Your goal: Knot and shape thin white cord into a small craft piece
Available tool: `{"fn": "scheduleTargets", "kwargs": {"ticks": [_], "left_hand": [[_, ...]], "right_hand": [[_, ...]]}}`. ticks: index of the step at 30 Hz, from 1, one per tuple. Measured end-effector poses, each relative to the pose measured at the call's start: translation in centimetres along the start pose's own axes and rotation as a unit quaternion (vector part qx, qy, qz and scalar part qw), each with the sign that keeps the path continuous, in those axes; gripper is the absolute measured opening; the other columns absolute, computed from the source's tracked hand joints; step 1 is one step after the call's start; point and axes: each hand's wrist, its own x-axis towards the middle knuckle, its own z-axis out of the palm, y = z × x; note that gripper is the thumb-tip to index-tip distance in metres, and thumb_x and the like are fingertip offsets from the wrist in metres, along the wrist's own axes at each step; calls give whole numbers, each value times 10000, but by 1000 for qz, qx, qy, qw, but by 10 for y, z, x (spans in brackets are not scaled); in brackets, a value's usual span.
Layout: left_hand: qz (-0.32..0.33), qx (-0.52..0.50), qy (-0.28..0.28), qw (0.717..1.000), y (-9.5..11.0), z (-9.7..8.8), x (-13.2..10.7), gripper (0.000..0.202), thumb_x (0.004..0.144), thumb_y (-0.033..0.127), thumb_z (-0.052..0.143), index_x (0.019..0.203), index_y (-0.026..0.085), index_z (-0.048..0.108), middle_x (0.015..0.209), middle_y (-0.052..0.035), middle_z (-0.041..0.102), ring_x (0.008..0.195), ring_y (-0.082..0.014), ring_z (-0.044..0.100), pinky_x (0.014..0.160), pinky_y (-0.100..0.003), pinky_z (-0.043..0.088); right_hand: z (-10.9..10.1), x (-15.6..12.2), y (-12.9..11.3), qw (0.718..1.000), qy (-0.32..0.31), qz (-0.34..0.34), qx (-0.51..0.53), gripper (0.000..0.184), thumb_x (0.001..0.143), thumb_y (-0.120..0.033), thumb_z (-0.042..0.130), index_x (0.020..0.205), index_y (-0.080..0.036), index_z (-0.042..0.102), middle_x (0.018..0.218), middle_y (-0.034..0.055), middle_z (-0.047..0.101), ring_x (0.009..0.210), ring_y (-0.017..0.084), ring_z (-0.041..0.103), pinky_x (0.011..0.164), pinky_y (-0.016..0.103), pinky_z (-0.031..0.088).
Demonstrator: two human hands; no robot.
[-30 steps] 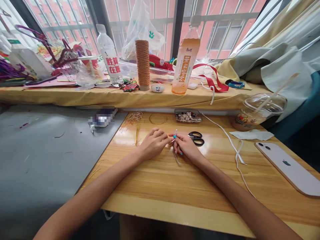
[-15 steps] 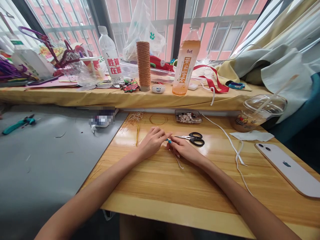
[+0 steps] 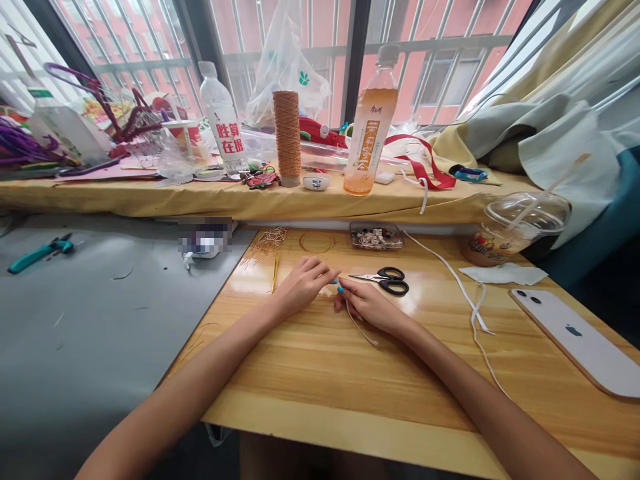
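Observation:
My left hand point(image 3: 309, 285) and my right hand point(image 3: 367, 299) meet above the wooden table, fingertips almost touching. A thin pale cord point(image 3: 361, 325) trails from beneath my right hand, whose thumb and fingers are pinched on it. On my left hand the fingers are bent over the thumb in a pinch; whatever lies between them is too small to make out. Small blue spots show at both thumb tips. Just behind my right hand lie black-handled scissors point(image 3: 387, 279). Yellow tweezers point(image 3: 275, 270) rest left of my left hand.
Behind my hands are a clear box of small pieces point(image 3: 376, 236) and a ring of thin cord point(image 3: 317, 242). At right are a white cord point(image 3: 453, 270), a phone point(image 3: 575, 337) and a drink cup point(image 3: 493, 233). Teal pliers point(image 3: 43, 255) lie left. Bottles and a thread spool point(image 3: 287, 140) line the ledge.
The fingertips of my two hands have shifted slightly against each other. The cord's loose end has swung a little right and nearer to me. The view has tilted slightly upward.

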Motion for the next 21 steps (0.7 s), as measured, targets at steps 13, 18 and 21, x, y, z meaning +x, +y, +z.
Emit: {"fn": "scheduleTargets", "kwargs": {"ticks": [13, 18, 21], "left_hand": [[37, -37, 48, 998, -2, -6, 0, 328, 828, 91, 356, 1135, 131, 466, 899, -81, 531, 809, -171, 387, 746, -296, 407], [46, -33, 62, 996, -1, -6, -2, 334, 852, 90, 307, 1136, 158, 470, 908, -77, 523, 839, -166, 385, 767, -289, 411], [52, -34, 71, 996, -2, -4, -1, 303, 852, 94, 315, 1085, 117, 507, 895, -87, 524, 837, -169, 377, 766, -287, 411]], "right_hand": [[-3, 2, 4, 999, -23, 17, 43, 218, 834, -307, 345, 786, -165, 503, 581, -20, 552, 380, 58, 348, 415, 193, 291], [-4, 2, -1, 998, -36, 38, 47, 214, 827, -296, 349, 793, -159, 510, 531, -41, 482, 383, 56, 328, 409, 189, 273], [-5, 2, -1, 998, -36, 31, 46, 206, 823, -272, 357, 780, -154, 521, 523, -39, 461, 438, 64, 381, 457, 188, 302]]}}
